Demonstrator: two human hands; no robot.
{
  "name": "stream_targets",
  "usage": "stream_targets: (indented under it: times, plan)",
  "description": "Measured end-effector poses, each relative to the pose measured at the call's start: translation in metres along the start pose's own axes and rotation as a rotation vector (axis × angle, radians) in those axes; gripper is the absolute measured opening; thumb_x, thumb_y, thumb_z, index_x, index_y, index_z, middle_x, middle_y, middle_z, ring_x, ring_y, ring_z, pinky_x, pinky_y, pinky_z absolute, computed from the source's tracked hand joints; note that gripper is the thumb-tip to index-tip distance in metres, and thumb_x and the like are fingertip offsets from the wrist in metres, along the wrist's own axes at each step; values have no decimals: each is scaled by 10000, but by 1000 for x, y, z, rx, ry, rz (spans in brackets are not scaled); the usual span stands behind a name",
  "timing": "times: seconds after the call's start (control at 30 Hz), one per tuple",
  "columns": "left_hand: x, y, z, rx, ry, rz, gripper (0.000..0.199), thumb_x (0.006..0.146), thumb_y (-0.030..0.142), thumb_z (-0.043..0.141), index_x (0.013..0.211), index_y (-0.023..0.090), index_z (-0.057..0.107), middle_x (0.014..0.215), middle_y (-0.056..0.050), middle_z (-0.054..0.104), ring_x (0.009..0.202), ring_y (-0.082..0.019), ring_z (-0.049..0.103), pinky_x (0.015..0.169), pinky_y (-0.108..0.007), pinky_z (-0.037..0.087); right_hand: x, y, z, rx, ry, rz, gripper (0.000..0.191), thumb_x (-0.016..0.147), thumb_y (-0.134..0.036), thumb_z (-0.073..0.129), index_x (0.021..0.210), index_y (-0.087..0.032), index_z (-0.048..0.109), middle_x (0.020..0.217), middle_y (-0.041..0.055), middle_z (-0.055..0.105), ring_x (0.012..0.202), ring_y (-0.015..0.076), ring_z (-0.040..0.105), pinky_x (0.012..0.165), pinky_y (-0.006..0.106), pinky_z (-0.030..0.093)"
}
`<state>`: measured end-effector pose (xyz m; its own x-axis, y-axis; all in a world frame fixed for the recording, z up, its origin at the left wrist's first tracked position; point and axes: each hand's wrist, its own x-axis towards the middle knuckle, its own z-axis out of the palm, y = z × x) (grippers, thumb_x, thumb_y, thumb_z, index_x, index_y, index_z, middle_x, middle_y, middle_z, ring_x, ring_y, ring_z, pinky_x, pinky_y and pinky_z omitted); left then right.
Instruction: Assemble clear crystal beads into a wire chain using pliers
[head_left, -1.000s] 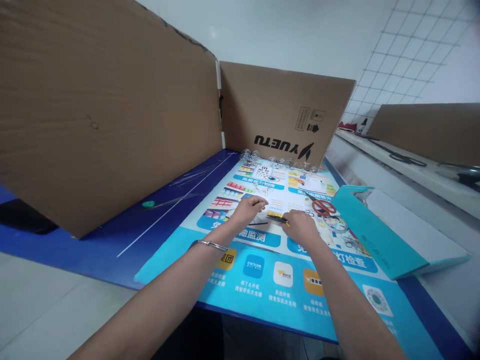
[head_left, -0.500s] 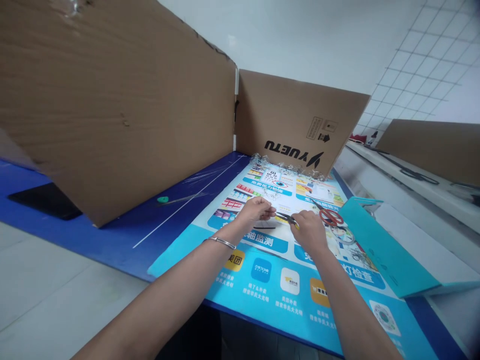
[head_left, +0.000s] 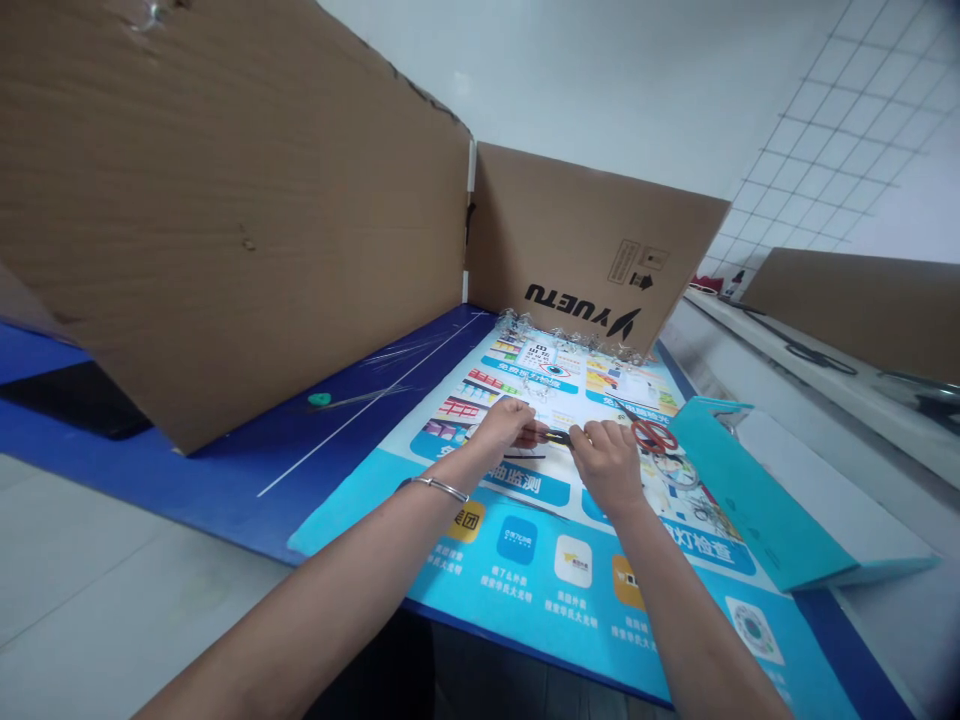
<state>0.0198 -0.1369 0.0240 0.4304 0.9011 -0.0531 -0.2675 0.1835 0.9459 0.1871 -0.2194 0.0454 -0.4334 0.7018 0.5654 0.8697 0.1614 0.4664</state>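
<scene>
Near the middle of the printed sheet (head_left: 540,510), my right hand (head_left: 609,462) is closed around a pair of small dark-jawed pliers (head_left: 559,437). The pliers' jaws point left and reach to the fingertips of my left hand (head_left: 514,428). Those fingers are pinched together; whatever they hold is too small to make out. Just right of my right hand lie red-handled scissors (head_left: 654,435) on the sheet. Beyond my hands, a small tangle of clear or thin wire (head_left: 541,388) lies on the print.
Cardboard panels stand at the left (head_left: 300,220) and back (head_left: 570,240). Wiry silvery clusters (head_left: 570,338) line the back panel's foot. An opened turquoise folder (head_left: 757,510) lies at right. A green piece (head_left: 320,400) with thin strands rests on the blue table (head_left: 247,520).
The pliers' jaws have moved left to my left fingertips, and my right hand has come closer to my left. The whole view has shifted slightly.
</scene>
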Motion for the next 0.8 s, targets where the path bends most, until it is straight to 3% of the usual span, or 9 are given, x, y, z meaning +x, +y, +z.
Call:
stream_targets:
  times: [0.5,0.8]
  plan:
    - [2,-6,-1,12,-40,-33,207,719,336,572,737,162,463,778,-78,670,636,-190,656,518,-248,503,0,-2,-1,33,-83,30,220,879,-191,362,969,-207,563,801,68,503,808,200,370,718,344,221]
    - [-1,-4,1,18,-34,-18,170,705,279,565,711,162,441,732,-64,663,603,-180,651,492,-231,488,-1,-2,-3,17,-84,23,225,887,-192,347,961,-203,559,788,64,502,794,199,367,704,346,212]
